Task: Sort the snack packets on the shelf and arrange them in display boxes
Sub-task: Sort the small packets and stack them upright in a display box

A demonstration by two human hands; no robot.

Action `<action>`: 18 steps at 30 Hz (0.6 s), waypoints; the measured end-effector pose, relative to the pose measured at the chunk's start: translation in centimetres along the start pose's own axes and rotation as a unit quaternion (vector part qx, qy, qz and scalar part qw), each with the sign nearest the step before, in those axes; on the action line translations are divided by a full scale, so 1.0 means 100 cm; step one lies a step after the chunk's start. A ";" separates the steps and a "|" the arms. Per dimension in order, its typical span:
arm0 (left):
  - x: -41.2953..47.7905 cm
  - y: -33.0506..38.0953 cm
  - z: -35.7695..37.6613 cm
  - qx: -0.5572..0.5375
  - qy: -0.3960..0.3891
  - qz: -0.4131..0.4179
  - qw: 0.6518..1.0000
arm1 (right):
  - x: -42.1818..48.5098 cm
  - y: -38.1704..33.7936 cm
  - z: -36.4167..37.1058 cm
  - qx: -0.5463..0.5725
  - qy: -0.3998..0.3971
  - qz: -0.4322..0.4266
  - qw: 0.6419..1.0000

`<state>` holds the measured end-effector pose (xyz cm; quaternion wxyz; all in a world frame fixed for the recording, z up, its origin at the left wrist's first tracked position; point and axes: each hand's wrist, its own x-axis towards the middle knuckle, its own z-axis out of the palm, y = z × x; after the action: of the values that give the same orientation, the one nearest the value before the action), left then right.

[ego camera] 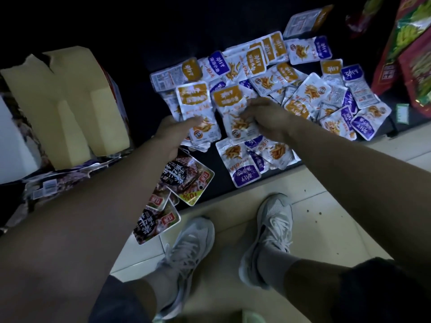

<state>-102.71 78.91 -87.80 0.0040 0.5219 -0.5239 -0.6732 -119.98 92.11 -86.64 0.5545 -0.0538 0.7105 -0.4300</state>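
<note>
Dozens of packets, likely light, slick and floppy: your left hand grips an orange stack, your right hand pinches another. Hold them by the sealed edges.

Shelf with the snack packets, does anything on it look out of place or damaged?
Two things. The dark packets at the front edge of the shelf are a different kind from the orange packets and purple packets, and the lowest one seems to overhang the floor. The cardboard box on the left has a torn top flap.
</note>
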 end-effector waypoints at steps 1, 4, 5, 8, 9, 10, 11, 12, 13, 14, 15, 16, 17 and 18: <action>-0.006 -0.001 0.001 -0.002 -0.014 -0.003 1.000 | -0.004 -0.002 0.011 -0.002 -0.021 0.004 1.000; -0.026 -0.001 0.002 -0.035 -0.079 -0.018 0.996 | -0.021 -0.005 0.045 -0.030 -0.040 0.002 0.999; -0.031 -0.002 0.001 -0.035 -0.090 -0.024 0.995 | -0.025 -0.004 0.052 -0.040 -0.042 -0.001 0.998; -0.047 -0.006 -0.004 -0.040 -0.105 -0.033 0.993 | -0.035 0.002 0.067 -0.061 -0.064 -0.007 0.996; -0.051 -0.005 -0.005 -0.055 -0.098 -0.035 0.993 | -0.039 0.003 0.071 -0.070 -0.064 -0.007 0.995; -0.055 -0.003 -0.005 -0.064 -0.087 -0.034 0.994 | -0.042 0.004 0.075 -0.070 -0.057 -0.009 0.996; -0.058 0.000 -0.004 -0.063 -0.079 -0.032 0.994 | -0.043 0.004 0.078 -0.059 -0.050 -0.010 0.997; -0.060 0.001 -0.003 -0.053 -0.073 -0.035 0.995 | -0.045 0.004 0.081 -0.039 -0.045 -0.006 0.998; -0.059 0.001 -0.001 -0.040 -0.066 -0.044 0.996 | -0.047 0.004 0.083 -0.021 -0.040 0.000 0.999; -0.056 0.001 0.000 -0.026 -0.054 -0.054 0.997 | -0.048 0.004 0.083 -0.003 -0.033 0.007 0.999; -0.052 0.000 0.002 -0.009 -0.043 -0.052 0.998 | -0.049 0.004 0.081 0.013 -0.032 0.017 0.999; -0.054 0.002 0.005 0.011 -0.038 -0.044 0.998 | -0.050 0.004 0.076 0.030 -0.040 0.028 0.998; -0.053 0.003 0.009 0.030 -0.038 -0.039 0.998 | -0.051 0.004 0.072 0.048 -0.052 0.036 0.997; -0.053 0.002 0.012 0.039 -0.050 -0.038 0.997 | -0.050 0.006 0.066 0.067 -0.065 0.037 0.995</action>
<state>-101.29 82.55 -84.07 -0.0682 0.5066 -0.5295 -0.6769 -112.33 91.58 -83.41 0.6173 -0.0178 0.6443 -0.4511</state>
